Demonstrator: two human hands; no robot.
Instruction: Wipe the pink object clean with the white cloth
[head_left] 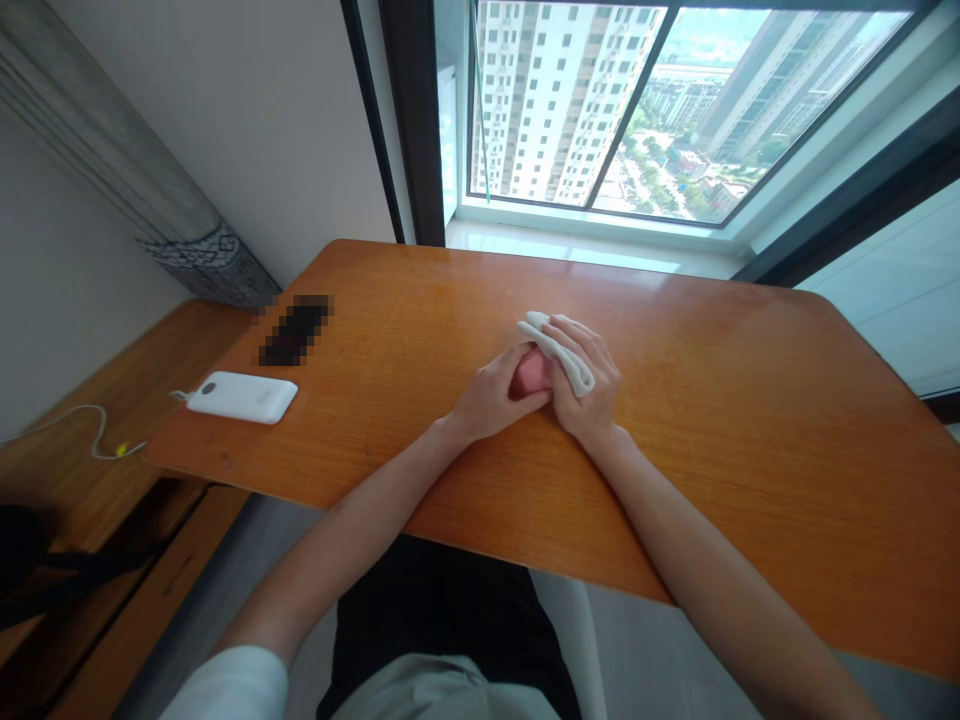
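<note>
Between my hands, over the middle of the wooden table [420,460], is a small pink object [532,372] with a rounded edge; its kind I cannot make out. My left hand [496,395] is closed around its left side, thumb toward me and fingers behind. A folded white cloth [559,352] lies in my right hand [592,375], whose fingers are bent over it. The cloth touches the pink object at its upper right. Most of the pink object is hidden by the fingers and the cloth.
A white power bank [244,397] with a cable lies at the table's left, in front of a blurred-out dark object [296,330]. A lower wooden cabinet [90,470] adjoins on the left. Beyond the table's far edge is a window [600,110]; a curtain [150,150] hangs at left.
</note>
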